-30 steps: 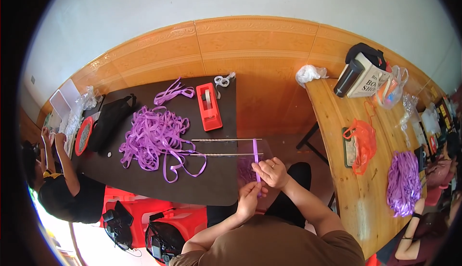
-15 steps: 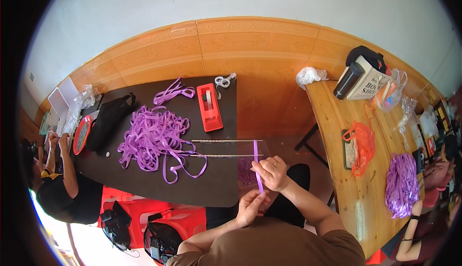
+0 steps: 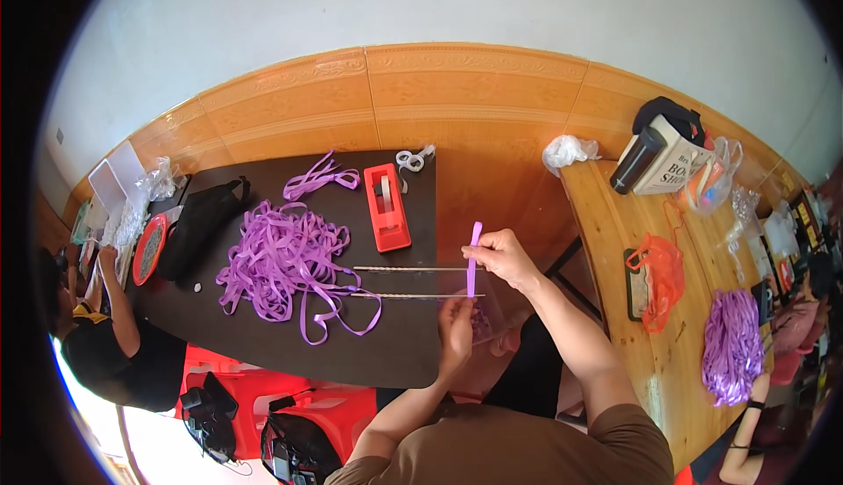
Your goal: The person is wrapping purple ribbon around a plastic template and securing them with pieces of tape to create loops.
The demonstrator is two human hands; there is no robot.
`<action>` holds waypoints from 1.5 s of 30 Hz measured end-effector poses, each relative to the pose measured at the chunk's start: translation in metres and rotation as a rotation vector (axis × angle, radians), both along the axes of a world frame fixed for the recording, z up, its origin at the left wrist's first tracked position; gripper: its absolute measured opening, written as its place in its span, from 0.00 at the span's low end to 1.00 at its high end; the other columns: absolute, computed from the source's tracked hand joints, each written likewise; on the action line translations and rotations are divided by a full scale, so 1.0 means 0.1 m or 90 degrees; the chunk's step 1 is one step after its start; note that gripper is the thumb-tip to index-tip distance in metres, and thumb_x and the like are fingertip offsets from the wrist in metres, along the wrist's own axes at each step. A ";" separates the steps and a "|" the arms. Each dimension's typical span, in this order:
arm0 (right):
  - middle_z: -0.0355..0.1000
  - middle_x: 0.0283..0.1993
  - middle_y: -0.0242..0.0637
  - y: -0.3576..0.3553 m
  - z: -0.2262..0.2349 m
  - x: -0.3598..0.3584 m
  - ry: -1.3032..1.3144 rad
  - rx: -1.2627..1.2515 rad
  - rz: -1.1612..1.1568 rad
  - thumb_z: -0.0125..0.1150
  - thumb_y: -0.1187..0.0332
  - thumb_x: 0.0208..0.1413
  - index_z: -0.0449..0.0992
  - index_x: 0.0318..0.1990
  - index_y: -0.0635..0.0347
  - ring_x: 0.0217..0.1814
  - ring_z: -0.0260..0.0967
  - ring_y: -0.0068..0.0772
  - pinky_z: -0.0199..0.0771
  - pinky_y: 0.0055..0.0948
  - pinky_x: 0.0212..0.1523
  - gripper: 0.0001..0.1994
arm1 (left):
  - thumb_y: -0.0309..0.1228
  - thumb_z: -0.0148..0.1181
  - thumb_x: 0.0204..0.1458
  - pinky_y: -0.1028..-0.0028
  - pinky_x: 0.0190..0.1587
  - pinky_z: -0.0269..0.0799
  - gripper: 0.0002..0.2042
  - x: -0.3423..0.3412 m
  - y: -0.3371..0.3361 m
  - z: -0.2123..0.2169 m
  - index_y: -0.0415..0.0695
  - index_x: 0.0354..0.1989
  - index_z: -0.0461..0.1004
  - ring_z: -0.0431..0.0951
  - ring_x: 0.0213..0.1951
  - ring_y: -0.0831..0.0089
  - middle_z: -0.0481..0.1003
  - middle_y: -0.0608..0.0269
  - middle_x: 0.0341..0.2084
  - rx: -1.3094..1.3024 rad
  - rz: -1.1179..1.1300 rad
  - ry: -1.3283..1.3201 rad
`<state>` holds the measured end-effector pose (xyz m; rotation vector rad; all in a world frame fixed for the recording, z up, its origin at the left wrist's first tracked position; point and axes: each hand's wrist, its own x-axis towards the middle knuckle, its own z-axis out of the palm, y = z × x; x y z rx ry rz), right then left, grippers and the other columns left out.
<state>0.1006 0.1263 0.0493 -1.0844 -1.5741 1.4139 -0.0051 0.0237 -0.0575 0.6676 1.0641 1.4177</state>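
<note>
head: purple ribbon (image 3: 471, 280), lettered cream bag (image 3: 671, 165)

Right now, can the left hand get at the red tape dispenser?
Probably yes: the red tape dispenser looks uncovered. The left hand, at the lower end of the purple ribbon strip, would likely have to leave it and pass over two thin rods.

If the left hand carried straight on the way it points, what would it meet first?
Probably the nearer thin rod, just beyond the left hand's fingertips, by the lower end of the purple strip. Depth is unclear; they may already touch.
</note>
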 end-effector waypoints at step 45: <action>0.70 0.24 0.33 -0.92 -0.94 -0.20 0.066 0.197 -0.301 0.57 0.78 0.46 0.73 0.35 0.66 0.28 0.67 0.17 0.66 0.20 0.28 0.07 | 0.26 0.57 0.51 0.80 0.40 0.65 0.08 0.01 0.32 -0.04 0.36 0.36 0.78 0.72 0.37 0.78 0.75 0.61 0.38 0.167 0.057 -0.079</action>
